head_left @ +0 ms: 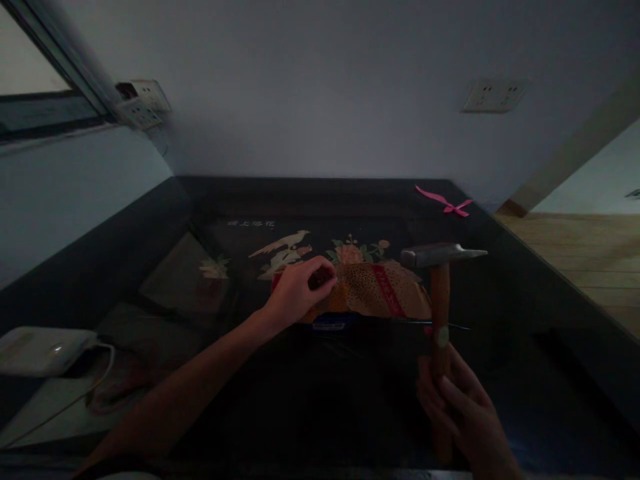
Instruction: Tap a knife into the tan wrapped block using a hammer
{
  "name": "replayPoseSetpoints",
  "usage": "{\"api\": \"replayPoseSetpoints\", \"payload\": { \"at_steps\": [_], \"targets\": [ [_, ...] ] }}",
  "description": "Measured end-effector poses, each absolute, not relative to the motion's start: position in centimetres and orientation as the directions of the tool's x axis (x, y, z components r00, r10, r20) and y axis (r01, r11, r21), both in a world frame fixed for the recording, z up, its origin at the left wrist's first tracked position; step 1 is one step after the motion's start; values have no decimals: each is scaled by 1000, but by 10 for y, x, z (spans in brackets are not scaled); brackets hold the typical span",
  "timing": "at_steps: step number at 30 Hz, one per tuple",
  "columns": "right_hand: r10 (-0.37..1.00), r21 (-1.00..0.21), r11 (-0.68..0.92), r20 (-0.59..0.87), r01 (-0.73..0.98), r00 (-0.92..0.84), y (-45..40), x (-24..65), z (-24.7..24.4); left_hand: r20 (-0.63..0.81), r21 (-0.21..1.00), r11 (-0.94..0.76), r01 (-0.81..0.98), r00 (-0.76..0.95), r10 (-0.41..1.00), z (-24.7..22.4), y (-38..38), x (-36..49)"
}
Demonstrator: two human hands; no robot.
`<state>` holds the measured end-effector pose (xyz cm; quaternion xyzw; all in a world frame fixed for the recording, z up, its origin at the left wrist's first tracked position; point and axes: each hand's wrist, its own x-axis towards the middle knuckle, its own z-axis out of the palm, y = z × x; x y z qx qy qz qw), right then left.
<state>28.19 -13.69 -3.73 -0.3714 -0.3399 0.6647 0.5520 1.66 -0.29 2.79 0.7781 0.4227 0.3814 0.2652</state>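
Note:
In my right hand (457,403) is a hammer (440,293), held upright by its wooden handle with the metal head at the top. My left hand (303,287) is closed in a pinch, thumb and forefinger tips together over the left part of a tan, dark-speckled packet (363,290) with a red band. Whatever sits between those fingertips, if anything, I cannot make out. Along the packet's near edge shows a blue piece (333,323). A thin metal rod (450,325) sticks out rightward and passes behind the hammer handle.
The dark, glossy tabletop (320,200) carries a printed bird and flowers. A pink ribbon (450,205) lies at the back right. At the left is a white device (47,350) with a cable. Wall sockets (495,95) are above the table, and a dark flat object (590,380) lies at right.

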Motion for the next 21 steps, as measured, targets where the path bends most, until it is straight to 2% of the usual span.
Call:
{"api": "replayPoseSetpoints", "payload": {
  "at_steps": [4, 7, 10, 12, 16, 21],
  "targets": [
    [988, -950, -142, -117, -279, -101, -133, 293, -17, 359, 734, -499, 460, 360, 861, 25, -1, 15],
    [988, -989, -145, -146, 43, -45, -126, 302, 15, 355, 753, -488, 441, 353, 866, 21, 0, 15],
    [989, -931, -28, -80, 364, -127, -118, 306, 49, 344, 772, -473, 425, 347, 872, 18, 1, 15],
    [977, -857, 86, -28, 508, -213, -114, 304, 67, 334, 768, -465, 440, 344, 877, 18, 2, 15],
    [945, -721, 293, 116, 628, -307, -109, 298, 80, 324, 736, -454, 503, 327, 888, 19, 1, 15],
    [895, -588, 444, 250, 677, -370, -108, 301, 76, 320, 733, -438, 521, 304, 897, 18, 2, 16]
  ]
}}
